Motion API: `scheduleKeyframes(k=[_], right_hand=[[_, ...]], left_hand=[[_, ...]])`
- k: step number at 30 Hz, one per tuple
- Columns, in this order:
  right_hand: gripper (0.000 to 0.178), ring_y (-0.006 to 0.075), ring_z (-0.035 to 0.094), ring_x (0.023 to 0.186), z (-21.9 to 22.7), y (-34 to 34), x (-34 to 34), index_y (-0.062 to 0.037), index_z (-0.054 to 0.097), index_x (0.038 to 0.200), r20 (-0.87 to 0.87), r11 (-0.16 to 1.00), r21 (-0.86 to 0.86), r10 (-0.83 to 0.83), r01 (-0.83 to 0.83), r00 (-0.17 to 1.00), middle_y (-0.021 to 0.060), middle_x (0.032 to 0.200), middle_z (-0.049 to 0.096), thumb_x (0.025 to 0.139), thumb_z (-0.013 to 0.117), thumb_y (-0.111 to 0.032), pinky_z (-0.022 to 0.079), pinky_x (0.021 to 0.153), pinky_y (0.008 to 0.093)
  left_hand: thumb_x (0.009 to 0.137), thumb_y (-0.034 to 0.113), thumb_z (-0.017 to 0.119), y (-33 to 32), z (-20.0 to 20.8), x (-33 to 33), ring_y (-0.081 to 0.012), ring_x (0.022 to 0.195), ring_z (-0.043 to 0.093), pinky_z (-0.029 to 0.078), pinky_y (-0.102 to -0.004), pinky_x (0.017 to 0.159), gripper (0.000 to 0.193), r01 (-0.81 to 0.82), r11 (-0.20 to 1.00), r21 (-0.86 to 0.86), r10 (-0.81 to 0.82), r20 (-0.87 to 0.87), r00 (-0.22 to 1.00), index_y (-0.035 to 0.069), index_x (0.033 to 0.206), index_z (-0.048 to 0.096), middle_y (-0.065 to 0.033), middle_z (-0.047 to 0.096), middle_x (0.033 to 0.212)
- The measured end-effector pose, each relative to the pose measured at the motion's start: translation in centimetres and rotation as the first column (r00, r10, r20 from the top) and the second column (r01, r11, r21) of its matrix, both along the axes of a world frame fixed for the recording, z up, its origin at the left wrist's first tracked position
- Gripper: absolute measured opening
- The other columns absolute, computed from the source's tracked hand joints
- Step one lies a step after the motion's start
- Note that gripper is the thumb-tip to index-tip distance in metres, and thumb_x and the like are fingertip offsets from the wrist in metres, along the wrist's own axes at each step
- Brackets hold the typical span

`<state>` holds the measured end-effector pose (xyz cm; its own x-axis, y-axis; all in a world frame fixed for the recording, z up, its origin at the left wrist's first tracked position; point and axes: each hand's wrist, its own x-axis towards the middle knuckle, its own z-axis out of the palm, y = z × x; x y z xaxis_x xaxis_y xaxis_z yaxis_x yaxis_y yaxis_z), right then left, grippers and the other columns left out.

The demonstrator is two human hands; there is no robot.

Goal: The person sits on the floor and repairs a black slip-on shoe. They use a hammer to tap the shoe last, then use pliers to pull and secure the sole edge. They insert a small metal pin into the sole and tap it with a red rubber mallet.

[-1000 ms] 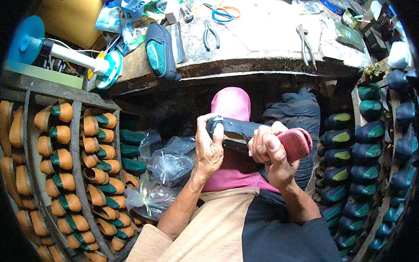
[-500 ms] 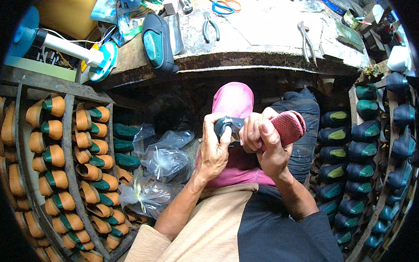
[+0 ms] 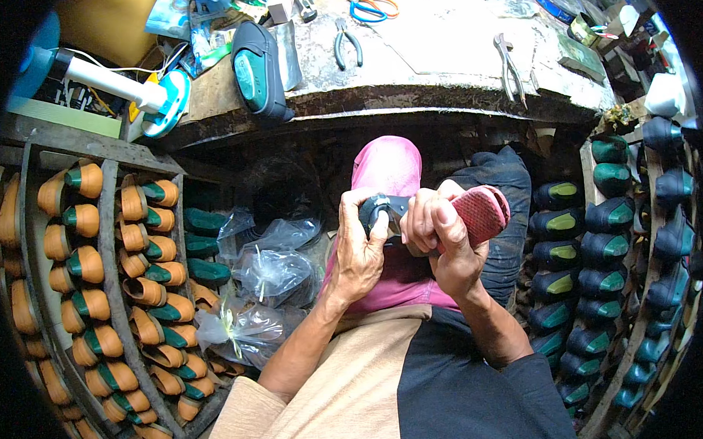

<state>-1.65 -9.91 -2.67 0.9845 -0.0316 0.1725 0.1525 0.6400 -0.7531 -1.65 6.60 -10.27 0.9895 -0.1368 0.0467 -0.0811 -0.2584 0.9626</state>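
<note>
Both of my hands hold one shoe over my lap. My left hand [image 3: 358, 254] wraps the dark heel end of the shoe [image 3: 382, 211], thumb lying on top. My right hand [image 3: 444, 243] grips the shoe's middle, and its red textured sole end [image 3: 483, 211] sticks out to the right past my fingers. Under the shoe, a pink cloth [image 3: 388, 172] covers my knee. The shoe's middle is hidden by my fingers.
A worn workbench [image 3: 439, 54] lies ahead with pliers [image 3: 347, 40], scissors [image 3: 371, 6], another tool [image 3: 510, 63] and a dark shoe with a teal insole [image 3: 257, 68]. Left racks hold several orange shoes [image 3: 86, 263]; right racks hold several dark shoes [image 3: 569, 250]. Plastic bags [image 3: 264, 273] sit at lower left.
My hands have drawn closer together on the shoe and the shoe has tilted up a little. My right hand has slid from the red end toward the shoe's middle.
</note>
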Motion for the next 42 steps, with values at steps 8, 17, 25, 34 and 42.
scheduleKeyframes(k=[8,17,25,34,42], right_hand=[[0.017,0.0074,0.046,0.064,-0.5,-0.7,0.8,-0.0066,0.06,0.107,-0.057,0.999,-0.006,0.043,-0.043,0.997,-0.0036,0.078,0.054,0.12,0.066,-0.016,0.04,0.06,0.0283],[0.019,0.025,0.073,0.102,-2.7,-2.4,-1.2,0.0022,0.084,0.123,-0.07,0.755,-0.654,-0.011,-0.037,0.997,0.0139,0.115,0.076,0.107,0.08,-0.008,0.056,0.097,0.0412],[0.016,0.0153,0.063,0.076,0.3,-2.2,-2.1,-0.0034,0.071,0.101,0.127,0.699,-0.688,-0.147,0.194,0.981,0.0038,0.089,0.069,0.112,0.073,-0.015,0.052,0.072,0.0356],[0.017,0.0125,0.064,0.086,6.7,-11.5,-0.7,0.0073,0.067,0.115,0.042,0.356,-0.915,-0.382,0.189,0.923,0.0091,0.097,0.069,0.111,0.074,-0.008,0.053,0.077,0.0321],[0.026,0.013,0.07,0.102,4.1,-13.0,1.9,0.004,0.071,0.133,-0.133,0.304,-0.95,-0.188,-0.071,0.973,0.0085,0.112,0.079,0.11,0.078,-0.005,0.058,0.101,0.0321]], left_hand=[[0.118,0.019,0.064,-0.3,0.4,-0.2,-0.0322,0.122,0.063,0.051,-0.0454,0.113,0.035,-0.017,0.999,-0.042,0.015,-0.043,0.999,0.001,0.146,0.054,-0.0199,0.06,0.13],[0.119,0.02,0.063,-0.2,-0.3,0.2,-0.0305,0.126,0.063,0.05,-0.0447,0.115,0.035,0.002,0.998,-0.063,-0.003,-0.015,1.0,0.002,0.148,0.053,-0.0188,0.061,0.133],[0.12,0.031,0.066,1.8,0.4,3.6,-0.0186,0.128,0.064,0.052,-0.0367,0.116,0.041,0.116,0.976,-0.185,-0.137,-0.103,0.985,0.004,0.151,0.058,-0.0093,0.068,0.137],[0.101,0.02,0.092,-2.5,2.6,13.2,-0.0188,0.132,0.067,0.051,-0.0373,0.121,0.054,0.541,0.808,-0.236,-0.579,-0.139,0.803,0.005,0.149,0.072,-0.0063,0.071,0.139],[0.114,0.021,0.073,-5.0,2.7,11.9,-0.016,0.127,0.069,0.052,-0.0353,0.117,0.029,0.487,0.779,-0.395,-0.599,-0.238,0.764,0.005,0.137,0.08,-0.0049,0.076,0.132]])
